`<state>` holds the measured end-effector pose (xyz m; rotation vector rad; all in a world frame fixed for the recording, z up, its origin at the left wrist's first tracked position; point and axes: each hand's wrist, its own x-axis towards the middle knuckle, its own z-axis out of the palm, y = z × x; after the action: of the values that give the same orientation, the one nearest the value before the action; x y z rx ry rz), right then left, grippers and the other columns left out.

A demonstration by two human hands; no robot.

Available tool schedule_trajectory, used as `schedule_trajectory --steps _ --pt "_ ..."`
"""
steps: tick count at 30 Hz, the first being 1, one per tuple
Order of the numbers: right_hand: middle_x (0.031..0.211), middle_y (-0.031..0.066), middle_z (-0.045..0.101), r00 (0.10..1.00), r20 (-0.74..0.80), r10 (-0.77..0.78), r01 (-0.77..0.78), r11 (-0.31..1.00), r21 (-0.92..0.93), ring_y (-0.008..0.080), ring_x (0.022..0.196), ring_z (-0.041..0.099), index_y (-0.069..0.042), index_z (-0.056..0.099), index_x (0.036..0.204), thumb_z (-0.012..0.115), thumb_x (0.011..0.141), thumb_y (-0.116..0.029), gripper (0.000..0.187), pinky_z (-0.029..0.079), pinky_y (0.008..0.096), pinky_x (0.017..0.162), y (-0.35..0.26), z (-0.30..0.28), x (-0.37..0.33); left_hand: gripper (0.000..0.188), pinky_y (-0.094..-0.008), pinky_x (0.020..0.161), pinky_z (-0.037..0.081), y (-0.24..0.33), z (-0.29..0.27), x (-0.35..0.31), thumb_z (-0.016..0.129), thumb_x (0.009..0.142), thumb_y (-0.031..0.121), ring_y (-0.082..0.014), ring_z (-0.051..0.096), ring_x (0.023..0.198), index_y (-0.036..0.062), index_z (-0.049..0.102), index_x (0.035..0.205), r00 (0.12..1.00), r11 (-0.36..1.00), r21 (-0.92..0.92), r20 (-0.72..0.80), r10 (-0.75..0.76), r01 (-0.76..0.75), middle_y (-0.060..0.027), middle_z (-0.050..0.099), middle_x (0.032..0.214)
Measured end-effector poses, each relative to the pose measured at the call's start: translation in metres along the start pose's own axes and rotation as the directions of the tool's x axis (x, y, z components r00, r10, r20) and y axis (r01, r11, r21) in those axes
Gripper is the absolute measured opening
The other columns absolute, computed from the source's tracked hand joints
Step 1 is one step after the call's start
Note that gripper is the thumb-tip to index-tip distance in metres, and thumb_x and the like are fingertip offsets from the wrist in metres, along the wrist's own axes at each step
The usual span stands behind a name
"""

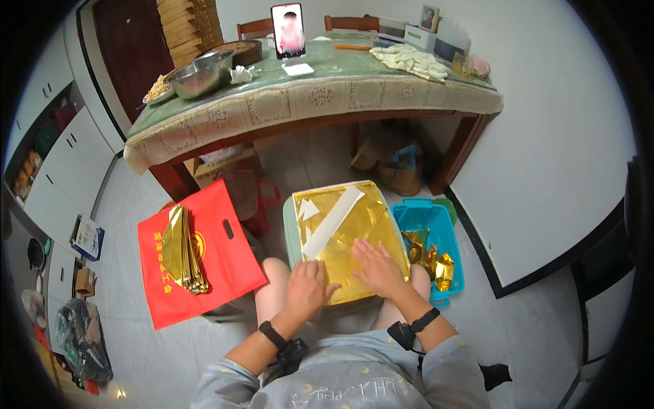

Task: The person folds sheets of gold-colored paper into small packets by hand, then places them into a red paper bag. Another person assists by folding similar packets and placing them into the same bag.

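Observation:
A shiny gold foil sheet (371,218) lies on a low, light-green-edged stool (289,228) in front of me. My right hand (379,270) rests flat on the foil with its fingers stretched out. My left hand (310,290) lies on the near left part of the sheet, thumb apart from the fingers, holding nothing that I can see. A white paper strip (334,221) crosses the foil diagonally, and small white paper triangles (308,208) lie at its far left.
On the left, folded gold foil strips (182,252) lie on a red bag (153,273). At right stands a blue plastic basket (446,238) holding folded gold pieces (443,273). A cloth-covered table (327,75) ahead bears a phone on a stand (289,33) and a metal bowl (201,75).

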<state>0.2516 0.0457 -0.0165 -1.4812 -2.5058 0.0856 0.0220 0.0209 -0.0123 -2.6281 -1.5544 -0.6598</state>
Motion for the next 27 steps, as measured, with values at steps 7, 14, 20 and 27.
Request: schedule_trajectory --steps 7,14,20,27 --pt "0.151 0.0134 0.044 0.997 -0.069 0.04 -0.034 0.996 0.085 0.0272 0.141 0.039 -0.002 0.052 0.138 0.059 0.094 -0.029 0.052 0.026 0.046 0.117 0.001 0.005 0.002 0.02 -0.0412 0.085 0.045 -0.02 0.0 0.025 0.067 0.08 0.02 -0.0301 0.058 0.089 0.0053 0.067 0.095 0.993 0.994 0.01 -0.051 0.107 -0.107 -0.0102 0.062 0.085" --pt "0.142 0.0112 0.055 0.989 -0.146 0.025 -0.009 0.994 0.113 0.0264 0.133 0.048 -0.004 0.061 0.129 0.063 0.092 -0.025 0.042 0.034 0.044 0.111 0.007 0.006 0.008 0.013 -0.0395 0.079 0.05 -0.025 0.013 0.059 0.065 0.082 0.019 -0.0292 0.06 0.089 0.0069 0.066 0.088 0.975 0.968 -0.129 0.02 0.219 -0.215 -0.0087 0.063 0.084" --pt "0.132 0.0098 0.061 0.97 -0.242 0.022 0.011 0.991 0.135 0.0264 0.124 0.054 -0.005 0.065 0.12 0.068 0.087 -0.022 0.038 0.039 0.0428 0.106 0.008 0.008 0.011 0.012 -0.0407 0.073 0.052 -0.032 0.02 0.069 0.061 0.082 0.018 -0.029 0.062 0.084 0.0061 0.064 0.082 0.939 0.946 0.014 0.126 0.319 -0.323 -0.0089 0.063 0.084" --pt "0.124 0.009 0.064 0.962 -0.271 -0.007 0.037 0.994 0.104 0.028 0.113 0.057 -0.007 0.064 0.115 0.071 0.084 -0.022 0.035 0.042 0.0421 0.101 0.005 0.001 0.02 0.01 -0.0399 0.066 0.052 -0.026 0.015 0.073 0.058 0.079 0.015 -0.0269 0.063 0.078 0.0061 0.062 0.079 0.911 0.902 0.131 0.098 0.401 -0.412 -0.0085 0.062 0.078"
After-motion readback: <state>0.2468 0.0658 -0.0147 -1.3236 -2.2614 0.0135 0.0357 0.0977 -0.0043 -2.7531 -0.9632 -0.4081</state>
